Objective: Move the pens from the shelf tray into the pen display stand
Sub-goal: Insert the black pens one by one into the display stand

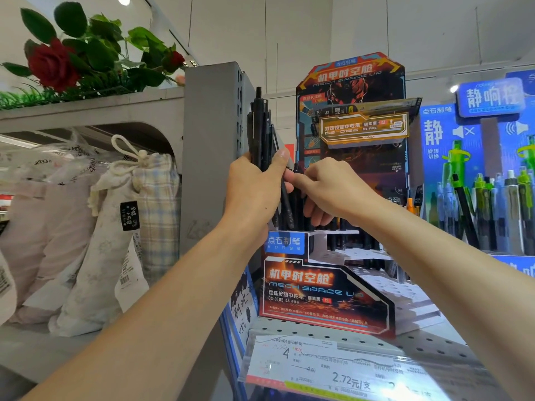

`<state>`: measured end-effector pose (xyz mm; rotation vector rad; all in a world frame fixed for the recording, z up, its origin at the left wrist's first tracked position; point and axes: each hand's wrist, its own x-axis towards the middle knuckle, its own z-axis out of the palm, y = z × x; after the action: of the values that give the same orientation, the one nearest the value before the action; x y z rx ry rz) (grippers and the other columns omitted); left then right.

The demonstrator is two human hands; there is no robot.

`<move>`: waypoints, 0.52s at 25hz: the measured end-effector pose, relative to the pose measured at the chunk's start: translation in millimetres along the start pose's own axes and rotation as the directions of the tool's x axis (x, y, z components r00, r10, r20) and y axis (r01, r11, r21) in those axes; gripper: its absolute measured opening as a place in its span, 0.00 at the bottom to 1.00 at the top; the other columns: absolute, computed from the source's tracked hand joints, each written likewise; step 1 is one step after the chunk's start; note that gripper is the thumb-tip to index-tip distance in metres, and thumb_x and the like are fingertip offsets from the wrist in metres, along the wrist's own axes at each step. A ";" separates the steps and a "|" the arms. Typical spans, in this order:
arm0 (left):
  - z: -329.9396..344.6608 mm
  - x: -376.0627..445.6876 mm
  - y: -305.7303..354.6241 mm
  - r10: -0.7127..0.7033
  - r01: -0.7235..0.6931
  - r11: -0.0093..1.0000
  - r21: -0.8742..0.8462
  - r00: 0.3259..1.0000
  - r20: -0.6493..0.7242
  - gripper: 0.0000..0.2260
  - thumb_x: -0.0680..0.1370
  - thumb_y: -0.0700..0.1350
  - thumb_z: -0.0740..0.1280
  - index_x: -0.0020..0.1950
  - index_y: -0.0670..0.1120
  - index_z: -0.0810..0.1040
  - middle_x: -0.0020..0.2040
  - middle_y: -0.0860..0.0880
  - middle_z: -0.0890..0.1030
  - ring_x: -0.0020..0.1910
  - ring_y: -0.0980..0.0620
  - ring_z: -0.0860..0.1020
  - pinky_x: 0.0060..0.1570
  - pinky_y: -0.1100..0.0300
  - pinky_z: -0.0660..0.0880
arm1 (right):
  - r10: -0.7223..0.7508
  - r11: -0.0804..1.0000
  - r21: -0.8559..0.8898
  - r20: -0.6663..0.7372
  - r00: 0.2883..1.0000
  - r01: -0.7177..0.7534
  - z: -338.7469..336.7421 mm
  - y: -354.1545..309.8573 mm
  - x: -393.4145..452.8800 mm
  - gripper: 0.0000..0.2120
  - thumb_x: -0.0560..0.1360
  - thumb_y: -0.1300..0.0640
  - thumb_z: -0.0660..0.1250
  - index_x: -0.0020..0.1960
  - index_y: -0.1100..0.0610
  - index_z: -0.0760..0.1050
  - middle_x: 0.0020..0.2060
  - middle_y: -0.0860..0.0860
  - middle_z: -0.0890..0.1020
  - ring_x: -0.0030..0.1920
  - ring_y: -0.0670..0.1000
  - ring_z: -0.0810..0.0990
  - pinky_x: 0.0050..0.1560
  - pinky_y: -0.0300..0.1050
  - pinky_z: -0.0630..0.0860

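head view: the left hand (254,183) is curled round a bundle of black pens (262,131), held upright with their clicker ends sticking well above the fist and their lower ends poking out beneath it. the thumb lies across the front of the bundle, fingers wrapped behind. the bundle sits just left of the pen display stand (327,290), in front of the grey shelf upright (214,117).

the right hand (330,189) meets the left at the bundle's right edge, its thumb and forefinger pinching one black pen (295,198) that hangs down toward the stand's tiered holes; the other fingers are curled loosely below. more black pens already stand in the upper rows of the stand (341,235), just under the right hand, while the lower white tiers show open holes.

the stand rests on a perforated shelf (419,342) with a price label (318,369) at its front lip. to the right stands a blue display of green and blue pens (492,204). to the left, cloth drawstring bags (115,227) lean on a lower shelf, and artificial roses (55,62) sit on top.
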<state>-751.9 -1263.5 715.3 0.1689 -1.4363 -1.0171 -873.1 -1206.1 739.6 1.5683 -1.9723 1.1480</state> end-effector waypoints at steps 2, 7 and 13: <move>-0.1 0.7 -0.4 -0.002 0.002 1.000 -0.006 1.000 0.000 0.08 0.81 0.52 0.68 0.54 0.50 0.80 0.40 0.53 0.85 0.33 0.62 0.83 0.36 0.62 0.77 | 0.006 1.000 0.005 0.008 1.000 -0.006 -1.0 0.4 0.2 0.21 0.82 0.45 0.62 0.46 0.62 0.78 0.28 0.55 0.84 0.26 0.53 0.84 0.28 0.46 0.83; -0.1 0.0 0.6 -0.010 0.010 1.000 -0.002 1.000 0.002 0.06 0.81 0.53 0.68 0.51 0.52 0.79 0.38 0.55 0.84 0.36 0.58 0.83 0.39 0.62 0.79 | -0.006 0.995 -0.095 0.004 1.000 0.007 -3.8 -3.0 -0.6 0.21 0.82 0.46 0.62 0.44 0.63 0.78 0.27 0.54 0.84 0.24 0.52 0.83 0.26 0.42 0.81; 5.3 -3.5 5.1 -0.001 0.000 1.000 0.014 0.998 0.065 0.05 0.80 0.53 0.68 0.52 0.54 0.78 0.43 0.55 0.82 0.42 0.56 0.81 0.32 0.66 0.76 | -0.079 0.997 0.002 -0.027 0.997 0.079 -18.6 -3.0 -6.1 0.19 0.81 0.45 0.65 0.41 0.59 0.80 0.26 0.51 0.83 0.24 0.48 0.81 0.26 0.41 0.78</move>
<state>-753.4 -1255.7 717.2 0.1480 -1.5025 -1.0213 -872.0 -1188.0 747.5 1.6089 -1.8752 1.1356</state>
